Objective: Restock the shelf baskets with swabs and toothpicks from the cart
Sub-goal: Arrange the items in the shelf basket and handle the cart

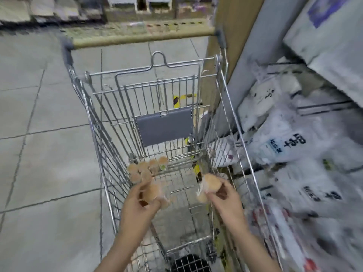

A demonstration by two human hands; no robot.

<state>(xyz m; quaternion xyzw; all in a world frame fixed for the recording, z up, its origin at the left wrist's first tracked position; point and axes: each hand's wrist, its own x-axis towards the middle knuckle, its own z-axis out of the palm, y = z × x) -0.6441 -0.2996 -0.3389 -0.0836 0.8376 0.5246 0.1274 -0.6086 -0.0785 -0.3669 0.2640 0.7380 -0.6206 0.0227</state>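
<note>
i'm looking down into a wire shopping cart (110,134), both of my bare arms reaching over its near end. my left hand (140,201) is inside the basket on the left side, fingers curled around a round tan-topped toothpick container (151,192); the thumb side wraps its edge, though blur keeps me from seeing each finger cleanly. just ahead of that hand, against the cart's left wall and touching one another, sits a cluster of more toothpick containers (146,167), their round tan tops facing up at me, in what looks like clear wrap.

my right hand (224,195) is on the right side of the basket, lifted a little, pinching a second pack of toothpick containers (212,183) between thumb and fingertips; one round tan top shows above the fingers and another paler one below, with crinkled clear wrap at the left edge. the two hands are apart, with bare cart floor between them.

the cart's folding child seat stands upright at the far end with a grey plastic flap (165,128) on it, and a tan handle bar (143,37) runs across the top. to the right of the cart, close beside it, are shelves stacked with white plastic packages (284,146) printed with dark characters, heavily blurred. the floor (39,114) to the left is grey tile. i can't make out any swabs in this view.
</note>
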